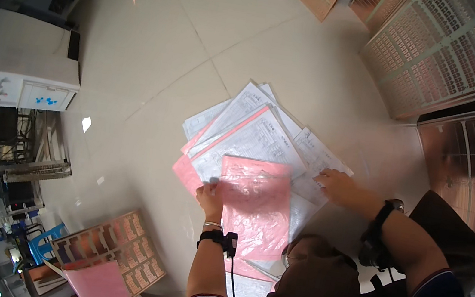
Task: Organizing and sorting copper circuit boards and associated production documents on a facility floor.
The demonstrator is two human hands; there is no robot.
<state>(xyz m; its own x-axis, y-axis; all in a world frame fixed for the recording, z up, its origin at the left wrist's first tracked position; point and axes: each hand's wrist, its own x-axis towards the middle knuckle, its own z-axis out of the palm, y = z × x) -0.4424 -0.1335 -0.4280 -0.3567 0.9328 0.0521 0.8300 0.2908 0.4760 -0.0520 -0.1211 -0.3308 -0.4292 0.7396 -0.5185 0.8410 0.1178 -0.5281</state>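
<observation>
A fanned pile of printed forms (250,141) in clear plastic sleeves lies on the floor in front of me. On its near part rests a pink sheet (255,218) in a shiny, wrinkled sleeve. My left hand (209,200) is closed, its fingertips pinching at the left edge of this pink sheet. Another pink corner (185,173) sticks out under the forms beside that hand. At the right of the pile, my right hand (338,189) has curled fingers on a sleeved form (316,150) that juts out to the right. Its thumb is partly hidden.
Copper-coloured patterned panels (439,55) lean at the upper right, with a shiny copper panel (467,175) nearer. Another patterned panel (135,249) and a pink folder (99,287) are at lower left. A white cabinet (31,80) and a blue stool (46,242) stand left on the tiled floor (162,34).
</observation>
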